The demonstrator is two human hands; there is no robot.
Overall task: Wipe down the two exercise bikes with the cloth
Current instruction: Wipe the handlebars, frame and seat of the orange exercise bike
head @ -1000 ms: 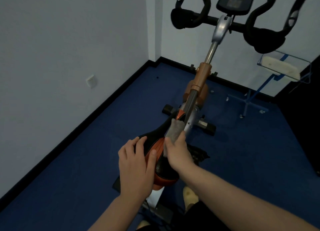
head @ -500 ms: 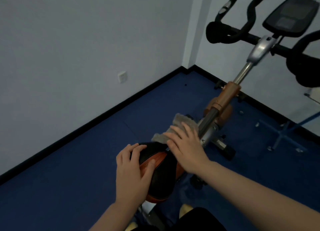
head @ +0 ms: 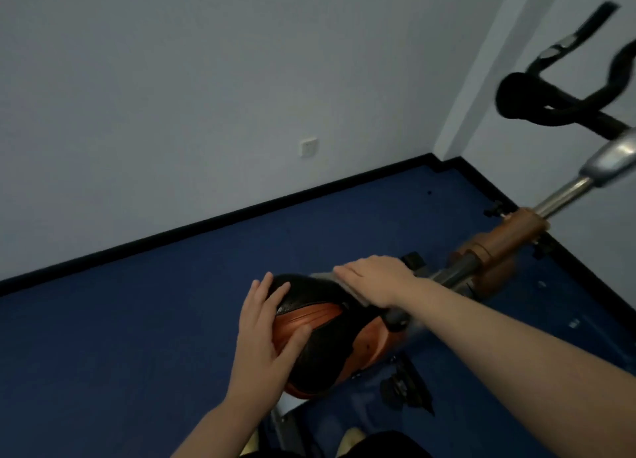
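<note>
Right hand flat, fingers straight, pressing the grey cloth onto the nose of the saddle; no clenched grip there. Left hand spread over the saddle's rear, bracing rather than grasping. Likely risk: cloth mostly hidden under the palm, so liable to bunch or slide off toward the floor. Only one exercise bike visible.

A: How did the saddle look?
B: Black textured leather-like cover, faintly glossy, with smooth orange panels.
A: And toward two o'clock?
B: The post was bright polished metal, its collar satiny orange. The handlebars looked matt black. The floor looked matt blue.
</note>
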